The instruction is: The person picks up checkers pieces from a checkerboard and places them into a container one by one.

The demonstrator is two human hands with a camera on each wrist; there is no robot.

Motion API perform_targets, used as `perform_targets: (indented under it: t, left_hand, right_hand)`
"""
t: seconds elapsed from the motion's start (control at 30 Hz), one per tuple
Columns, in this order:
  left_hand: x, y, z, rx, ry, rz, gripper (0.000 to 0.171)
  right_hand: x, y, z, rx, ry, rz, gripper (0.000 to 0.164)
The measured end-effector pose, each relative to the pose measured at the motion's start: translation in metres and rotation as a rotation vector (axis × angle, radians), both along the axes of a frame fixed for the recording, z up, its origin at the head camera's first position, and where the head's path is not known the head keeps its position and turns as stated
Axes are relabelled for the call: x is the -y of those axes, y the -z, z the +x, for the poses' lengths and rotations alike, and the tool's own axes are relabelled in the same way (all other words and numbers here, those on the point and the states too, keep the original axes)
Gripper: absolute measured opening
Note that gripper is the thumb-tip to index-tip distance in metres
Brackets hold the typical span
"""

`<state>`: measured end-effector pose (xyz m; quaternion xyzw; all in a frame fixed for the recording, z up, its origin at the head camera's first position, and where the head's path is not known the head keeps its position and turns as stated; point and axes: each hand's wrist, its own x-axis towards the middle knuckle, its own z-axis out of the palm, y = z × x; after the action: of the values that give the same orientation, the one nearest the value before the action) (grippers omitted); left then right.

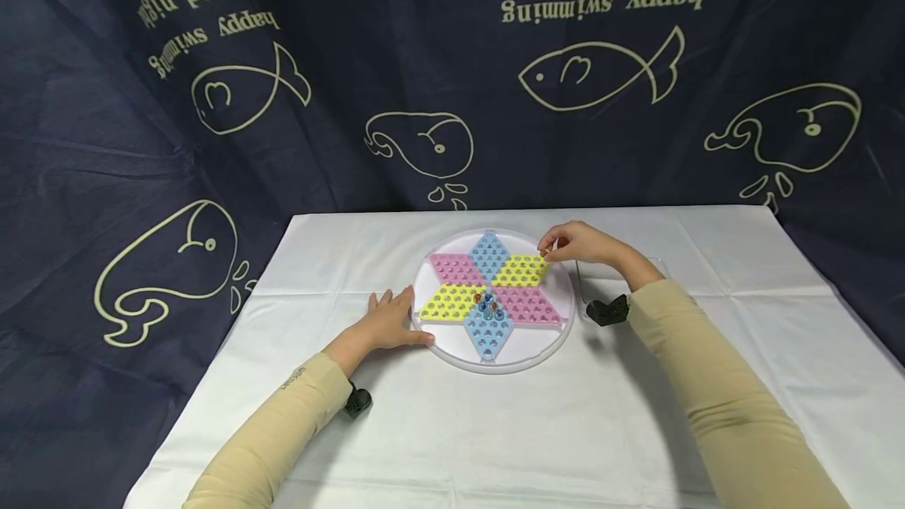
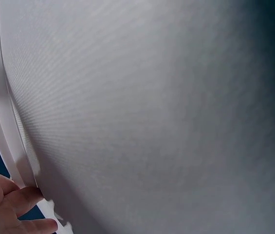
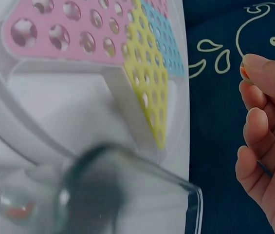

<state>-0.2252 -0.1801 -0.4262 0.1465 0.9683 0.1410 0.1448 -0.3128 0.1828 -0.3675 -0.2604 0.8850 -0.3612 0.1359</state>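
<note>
A round white Chinese checkers board with a star of pink, yellow and blue hole fields lies on the table. Several glass marbles sit around the centre and the inner part of the near blue point. My left hand rests at the board's left rim, fingers spread and thumb on the edge; in the left wrist view, fingers touch the rim. Above the tip of the far right yellow point, my right hand pinches an orange-tinted marble between thumb and forefinger, mostly hidden by them.
Right of the board stands a clear box, partly under the right forearm, with a marble inside. A white cloth covers the table. Dark printed fabric hangs behind. Black wrist cameras sit below both wrists.
</note>
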Motion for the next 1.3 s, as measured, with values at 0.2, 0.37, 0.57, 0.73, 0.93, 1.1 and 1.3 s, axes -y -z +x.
perform_targets:
  t: [0.2, 0.37, 0.57, 0.73, 0.93, 1.1, 1.3]
  left_hand:
    - [0.001, -0.001, 0.0, 0.002, -0.002, 0.003, 0.106]
    - [0.001, -0.001, 0.001, 0.012, -0.008, 0.0, 0.106]
    - [0.001, -0.002, 0.001, 0.012, -0.008, 0.004, 0.107]
    - [0.001, -0.003, 0.002, 0.013, -0.009, 0.01, 0.106]
    - [0.0, -0.003, 0.002, 0.009, -0.007, 0.007, 0.107]
    - [0.0, -0.002, 0.001, 0.007, -0.007, 0.017, 0.106]
    - [0.0, -0.001, 0.001, 0.006, 0.0, 0.014, 0.107]
  right_hand:
    - [-0.012, -0.004, 0.0, -0.015, 0.036, 0.024, 0.028]
    - [-0.023, -0.006, 0.0, -0.013, 0.062, 0.038, 0.027]
    - [-0.036, -0.006, 0.002, -0.013, 0.082, 0.042, 0.028]
    - [-0.044, -0.008, 0.006, -0.014, 0.099, 0.036, 0.026]
    - [-0.056, -0.006, 0.008, -0.019, 0.115, 0.027, 0.028]
    - [-0.066, -0.004, 0.009, -0.015, 0.136, 0.013, 0.027]
    - [-0.075, -0.005, 0.014, 0.015, 0.16, 0.015, 0.031]
